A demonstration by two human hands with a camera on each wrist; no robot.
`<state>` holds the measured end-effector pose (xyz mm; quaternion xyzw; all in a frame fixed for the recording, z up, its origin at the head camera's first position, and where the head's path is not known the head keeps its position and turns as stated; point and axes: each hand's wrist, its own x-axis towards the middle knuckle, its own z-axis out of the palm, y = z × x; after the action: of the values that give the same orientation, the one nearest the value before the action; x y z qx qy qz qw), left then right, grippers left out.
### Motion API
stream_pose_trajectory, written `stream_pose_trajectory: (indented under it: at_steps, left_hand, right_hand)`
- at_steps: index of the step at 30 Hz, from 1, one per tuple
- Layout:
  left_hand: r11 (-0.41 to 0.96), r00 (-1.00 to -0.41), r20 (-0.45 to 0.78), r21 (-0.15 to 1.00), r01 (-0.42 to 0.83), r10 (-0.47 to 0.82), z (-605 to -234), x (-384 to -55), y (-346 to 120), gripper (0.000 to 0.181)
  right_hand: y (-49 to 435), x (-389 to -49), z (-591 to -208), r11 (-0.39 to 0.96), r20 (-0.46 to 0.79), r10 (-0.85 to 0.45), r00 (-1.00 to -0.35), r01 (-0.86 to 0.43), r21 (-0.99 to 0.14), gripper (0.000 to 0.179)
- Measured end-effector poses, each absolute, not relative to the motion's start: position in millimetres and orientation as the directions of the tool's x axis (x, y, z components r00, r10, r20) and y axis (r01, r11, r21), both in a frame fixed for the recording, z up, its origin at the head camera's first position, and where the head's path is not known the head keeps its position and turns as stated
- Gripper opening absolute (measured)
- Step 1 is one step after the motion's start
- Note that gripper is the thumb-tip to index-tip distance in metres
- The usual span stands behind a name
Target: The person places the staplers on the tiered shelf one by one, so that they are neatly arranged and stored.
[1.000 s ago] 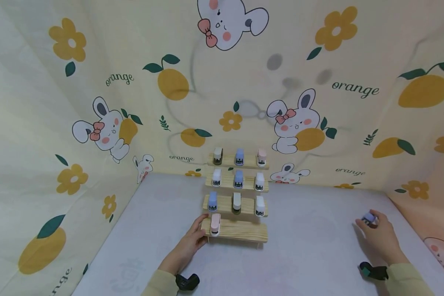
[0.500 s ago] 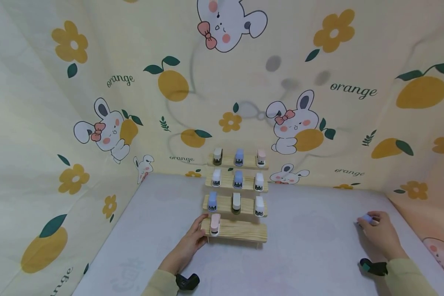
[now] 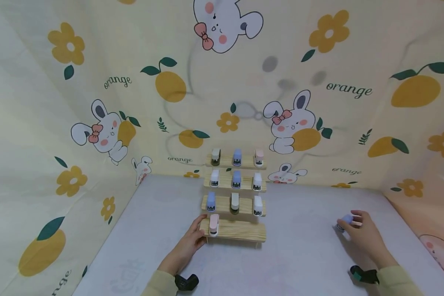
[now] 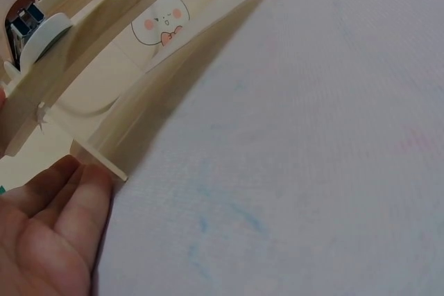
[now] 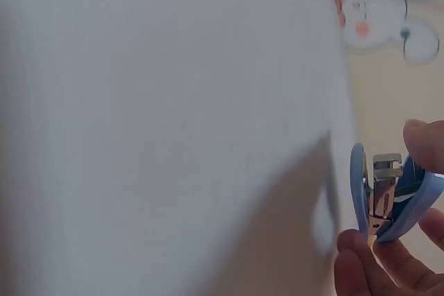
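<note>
My right hand (image 3: 366, 236) pinches a small blue stapler (image 3: 345, 223) over the right side of the table. In the right wrist view, fingers and thumb hold that stapler side-on, with its metal inner parts showing. My left hand (image 3: 188, 242) grips the left end of the lowest step of a wooden tiered stand (image 3: 240, 231). Fingers of that hand touch the stand's leg in the left wrist view. On the lowest step, close to those fingers, sits a pink stapler (image 3: 214, 225) at the left. Bare wood shows to its right.
The upper steps carry several staplers in white, blue, pink and grey, among them a blue stapler (image 3: 211, 202) and a white stapler (image 3: 257, 205). A printed cloth (image 3: 192, 107) hangs behind the white table (image 3: 299, 255) and along both sides.
My right hand has moved left with the blue stapler, which is turned differently between the fingers. The left hand stays on the stand.
</note>
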<state>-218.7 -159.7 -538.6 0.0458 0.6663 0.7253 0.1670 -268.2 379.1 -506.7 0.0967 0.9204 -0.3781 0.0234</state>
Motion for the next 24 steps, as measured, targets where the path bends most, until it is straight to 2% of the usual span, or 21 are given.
stream_pose_trajectory:
  at_steps: [13,24]
  left_hand:
    - [-0.078,-0.939,-0.159,0.978,-0.191,0.305,-537.5,-219.8,-160.3,0.052]
    - [-0.085,-0.936,-0.169,0.975,-0.204,0.308,-538.9,-219.3,-158.6,0.053]
  right_hand:
    - [295.2,-244.1,-497.1,0.699,0.035,-0.001,-0.999,-0.026,-0.714,0.078]
    - [239.0,-217.8,-492.5,0.629,0.152,-0.094,-0.984,-0.178,-0.757,0.059]
